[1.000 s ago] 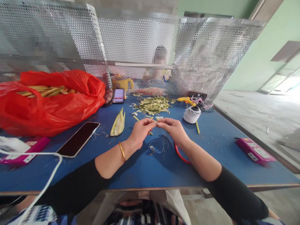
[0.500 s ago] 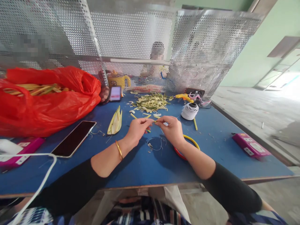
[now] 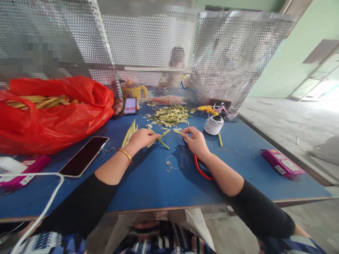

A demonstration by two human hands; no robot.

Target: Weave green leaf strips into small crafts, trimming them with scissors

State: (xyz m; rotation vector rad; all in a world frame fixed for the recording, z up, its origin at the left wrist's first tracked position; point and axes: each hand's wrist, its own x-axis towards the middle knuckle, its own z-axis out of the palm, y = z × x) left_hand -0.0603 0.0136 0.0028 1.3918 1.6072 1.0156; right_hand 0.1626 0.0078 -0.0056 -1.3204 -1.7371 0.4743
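My left hand point(image 3: 141, 138) is over the table left of centre, its fingertips pressed together above two crossed yellow-green plant strips point(image 3: 164, 144). Whether it grips a strip or something smaller is hidden. It partly covers a pale husk-like bundle of leaves point(image 3: 129, 134). To the right, my right hand point(image 3: 195, 141) pinches with thumb and forefinger beside a short pale strip point(image 3: 177, 131); what is between the fingers is too small to make out. A loose white thread point(image 3: 174, 167) curls on the table between the hands. Under my right forearm lies a red and yellow ring point(image 3: 197, 164).
A heap of plant scraps point(image 3: 171, 115) lies behind the hands, with a white thread spool point(image 3: 213, 125) to its right. At left are a red plastic bag point(image 3: 92, 106) and a phone point(image 3: 84, 157). A perforated metal screen point(image 3: 148, 42) borders the back; a magenta box point(image 3: 283, 163) sits right.
My hands were together at the centre, fingertips meeting. Now they are apart: my left hand has moved left, uncovering the crossed strips, and my right hand slightly up.
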